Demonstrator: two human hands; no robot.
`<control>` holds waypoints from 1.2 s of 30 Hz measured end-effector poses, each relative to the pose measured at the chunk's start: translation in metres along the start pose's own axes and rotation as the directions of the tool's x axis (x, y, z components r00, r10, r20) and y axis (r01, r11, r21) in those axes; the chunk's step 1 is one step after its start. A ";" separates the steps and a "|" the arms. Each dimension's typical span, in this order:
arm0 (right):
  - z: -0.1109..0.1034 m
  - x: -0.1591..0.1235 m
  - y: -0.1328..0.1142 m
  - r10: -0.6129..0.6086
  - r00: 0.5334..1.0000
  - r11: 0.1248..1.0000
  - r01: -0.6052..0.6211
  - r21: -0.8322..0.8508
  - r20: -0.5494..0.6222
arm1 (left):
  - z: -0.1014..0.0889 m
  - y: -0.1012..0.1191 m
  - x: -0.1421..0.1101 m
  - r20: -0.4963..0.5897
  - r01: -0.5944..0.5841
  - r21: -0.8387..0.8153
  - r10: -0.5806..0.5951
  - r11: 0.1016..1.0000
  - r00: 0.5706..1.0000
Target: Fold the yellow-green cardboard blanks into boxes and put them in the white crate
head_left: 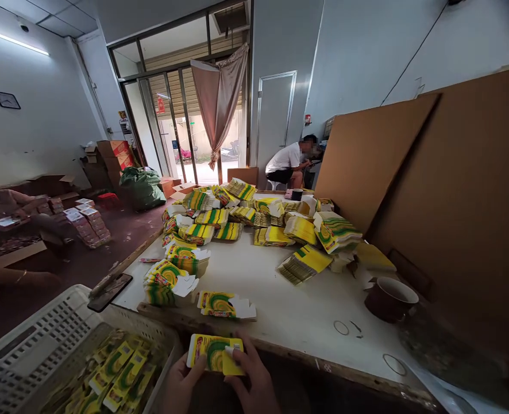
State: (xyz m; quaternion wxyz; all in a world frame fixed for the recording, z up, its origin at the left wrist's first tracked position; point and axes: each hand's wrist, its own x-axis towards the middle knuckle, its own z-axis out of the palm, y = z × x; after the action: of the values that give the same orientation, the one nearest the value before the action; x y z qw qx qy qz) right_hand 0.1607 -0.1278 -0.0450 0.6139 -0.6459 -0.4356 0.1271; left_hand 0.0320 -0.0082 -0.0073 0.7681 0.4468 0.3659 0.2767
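Fingers (245,360) hold yellow carton (213,349) near table edge (297,353), basket (47,347) left.

Yellow carton (215,352) between both hands (251,376)

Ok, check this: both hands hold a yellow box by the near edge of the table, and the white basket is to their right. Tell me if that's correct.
No, the side is wrong: the head view shows the white basket on the left, not the right. The rest stands: the left hand and right hand hold a yellow box by the near edge of the table.
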 end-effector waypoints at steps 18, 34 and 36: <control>-0.015 0.005 -0.026 0.106 0.976 0.988 -0.125 0.091 0.188 | -0.003 -0.007 -0.007 -0.063 0.037 0.017 -0.036 0.999 0.997; -0.017 -0.002 -0.011 0.135 0.985 0.977 -0.151 0.150 0.111 | 0.005 -0.007 -0.012 0.131 0.052 -0.014 -0.050 0.999 0.990; -0.014 -0.003 -0.008 0.114 0.990 0.977 -0.127 0.171 0.084 | 0.004 -0.019 -0.010 0.165 0.081 0.010 -0.081 0.997 0.983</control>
State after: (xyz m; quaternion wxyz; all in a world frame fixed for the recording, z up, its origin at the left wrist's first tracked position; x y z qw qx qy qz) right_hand 0.1652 -0.1403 -0.0360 0.6433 -0.6092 -0.4051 0.2258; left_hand 0.0310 -0.0259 -0.0197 0.8057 0.4540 0.3193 0.2067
